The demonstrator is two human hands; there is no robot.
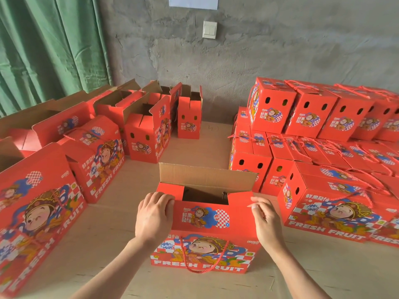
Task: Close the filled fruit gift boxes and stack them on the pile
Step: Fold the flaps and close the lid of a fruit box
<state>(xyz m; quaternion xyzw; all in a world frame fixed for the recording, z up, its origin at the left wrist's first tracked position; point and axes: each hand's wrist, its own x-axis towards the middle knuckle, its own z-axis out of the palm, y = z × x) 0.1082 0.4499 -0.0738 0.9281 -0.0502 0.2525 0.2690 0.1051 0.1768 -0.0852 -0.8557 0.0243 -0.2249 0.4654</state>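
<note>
A red fruit gift box [205, 244] with a cartoon figure and "FRESH FRUIT" print stands on the floor right in front of me. Its near top flap [207, 214] is folded down over the opening; the far flap [205, 176] stands upright, brown inside. A dark gap remains between them. My left hand [154, 214] presses on the left end of the near flap, fingers curled over its edge. My right hand [264, 219] touches the flap's right end with its fingertips. A red cord handle [203, 255] hangs down the box's front. The pile of shut boxes [313, 130] rises at the right.
Several open red boxes [149, 126] with raised flaps stand at the back left, and more boxes [36, 212] lie along the left. A green curtain [47, 39] hangs at far left. A grey concrete wall with a switch [209, 29] is behind. Brown cardboard covers the floor [108, 234].
</note>
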